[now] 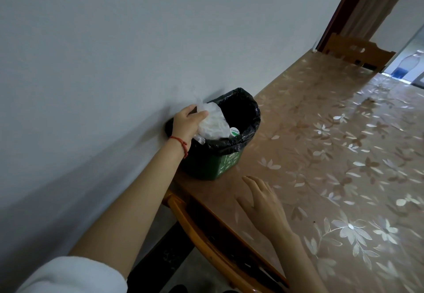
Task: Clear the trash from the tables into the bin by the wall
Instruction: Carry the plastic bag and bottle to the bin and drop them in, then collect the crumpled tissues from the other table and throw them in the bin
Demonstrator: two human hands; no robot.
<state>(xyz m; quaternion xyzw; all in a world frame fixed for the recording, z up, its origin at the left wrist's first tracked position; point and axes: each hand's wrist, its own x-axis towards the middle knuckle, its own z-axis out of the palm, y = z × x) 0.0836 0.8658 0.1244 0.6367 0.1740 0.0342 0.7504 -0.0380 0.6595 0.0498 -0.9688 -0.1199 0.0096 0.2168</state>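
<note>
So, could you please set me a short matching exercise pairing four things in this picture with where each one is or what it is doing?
Things:
1. left hand
2. right hand
3. green bin
4. wooden chair

States:
A. stands on the table against the wall
B. open, above the table
C. at the table's far end
D. grips a crumpled plastic bag over the bin

Pairs: 1-D, 2-B, 3-A, 4-C
</note>
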